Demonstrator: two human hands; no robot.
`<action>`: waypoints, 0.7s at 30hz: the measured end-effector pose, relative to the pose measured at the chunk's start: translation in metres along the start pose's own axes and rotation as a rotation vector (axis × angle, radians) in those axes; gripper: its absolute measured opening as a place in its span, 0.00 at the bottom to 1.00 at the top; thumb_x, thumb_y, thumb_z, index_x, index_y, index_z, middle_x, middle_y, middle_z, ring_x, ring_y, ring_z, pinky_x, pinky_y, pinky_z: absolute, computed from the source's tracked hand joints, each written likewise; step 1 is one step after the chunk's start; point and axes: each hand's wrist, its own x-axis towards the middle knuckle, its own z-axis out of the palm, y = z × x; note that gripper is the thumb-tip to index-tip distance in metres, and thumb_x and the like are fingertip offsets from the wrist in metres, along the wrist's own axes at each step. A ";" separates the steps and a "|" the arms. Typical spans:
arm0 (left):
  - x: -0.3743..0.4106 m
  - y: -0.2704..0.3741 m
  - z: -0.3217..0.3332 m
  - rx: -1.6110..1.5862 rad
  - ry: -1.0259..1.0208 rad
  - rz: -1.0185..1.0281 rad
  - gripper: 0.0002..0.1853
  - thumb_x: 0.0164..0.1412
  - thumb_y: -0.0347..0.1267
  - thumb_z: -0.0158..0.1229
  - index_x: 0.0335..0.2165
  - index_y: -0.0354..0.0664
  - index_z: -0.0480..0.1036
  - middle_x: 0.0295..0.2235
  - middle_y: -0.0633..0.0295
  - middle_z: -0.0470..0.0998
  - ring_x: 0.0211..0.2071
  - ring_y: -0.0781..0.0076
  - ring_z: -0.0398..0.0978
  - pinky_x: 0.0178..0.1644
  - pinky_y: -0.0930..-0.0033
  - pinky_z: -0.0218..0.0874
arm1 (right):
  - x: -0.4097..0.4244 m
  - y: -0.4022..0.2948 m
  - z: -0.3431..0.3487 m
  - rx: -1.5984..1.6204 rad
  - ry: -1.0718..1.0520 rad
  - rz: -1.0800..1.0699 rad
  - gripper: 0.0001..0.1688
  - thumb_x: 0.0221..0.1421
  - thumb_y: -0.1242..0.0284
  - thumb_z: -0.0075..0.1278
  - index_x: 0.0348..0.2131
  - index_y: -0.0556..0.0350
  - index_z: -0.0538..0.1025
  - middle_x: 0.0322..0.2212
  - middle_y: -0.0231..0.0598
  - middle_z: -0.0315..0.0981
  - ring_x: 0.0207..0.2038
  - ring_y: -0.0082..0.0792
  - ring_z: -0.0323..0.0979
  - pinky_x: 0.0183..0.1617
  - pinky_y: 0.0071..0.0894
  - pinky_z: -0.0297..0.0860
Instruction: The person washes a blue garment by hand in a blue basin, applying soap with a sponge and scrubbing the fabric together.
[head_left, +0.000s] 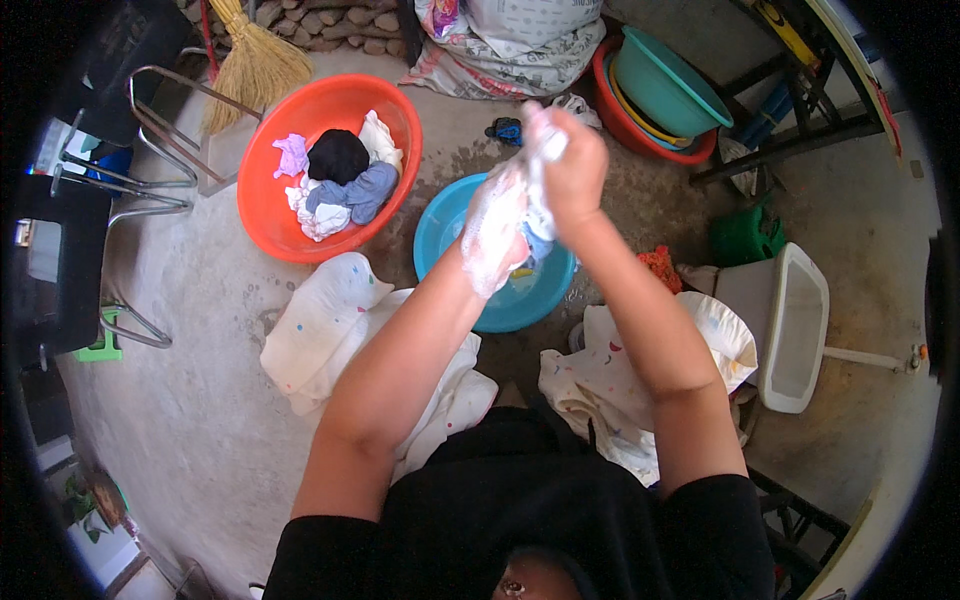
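Observation:
Both hands are raised over a blue plastic basin (517, 311) that holds cloudy water. My right hand (581, 169) is closed around a wet, soapy cloth (544, 146), pale and blurred by motion. White suds thickly coat my left hand (499, 217) and wrist. It grips the same cloth from the left, its fingers largely hidden by foam. Below the hands hangs a light blue part of cloth (538, 244). Something small and yellow (520, 274) shows in the basin, too hidden to name.
An orange-red basin (259, 202) with several garments stands at the upper left, near a straw broom (255, 67). Stacked basins (667, 82) and filled sacks (517, 52) stand behind. At right are a white ceramic sink (799, 330) and a green bucket (742, 236).

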 end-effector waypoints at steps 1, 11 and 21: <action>-0.003 0.005 -0.001 -0.040 0.086 -0.074 0.20 0.66 0.45 0.42 0.45 0.42 0.67 0.41 0.62 0.73 0.42 0.73 0.73 0.49 0.67 0.64 | -0.016 -0.011 0.008 -0.012 -0.025 -0.079 0.16 0.53 0.62 0.54 0.21 0.54 0.76 0.17 0.49 0.69 0.21 0.51 0.70 0.25 0.43 0.65; 0.027 -0.002 -0.021 -0.011 -0.086 -0.087 0.27 0.66 0.50 0.44 0.52 0.42 0.64 0.48 0.60 0.72 0.46 0.72 0.72 0.50 0.66 0.65 | 0.012 -0.011 -0.013 0.662 -0.082 0.460 0.16 0.58 0.63 0.52 0.22 0.52 0.71 0.15 0.24 0.66 0.18 0.19 0.62 0.22 0.24 0.60; 0.065 -0.058 -0.097 0.953 -0.159 0.329 0.32 0.41 0.41 0.70 0.41 0.31 0.72 0.37 0.50 0.78 0.37 0.68 0.76 0.43 0.69 0.67 | 0.061 -0.017 -0.095 1.724 -0.260 0.695 0.19 0.60 0.66 0.46 0.18 0.47 0.62 0.15 0.31 0.60 0.21 0.30 0.62 0.30 0.32 0.65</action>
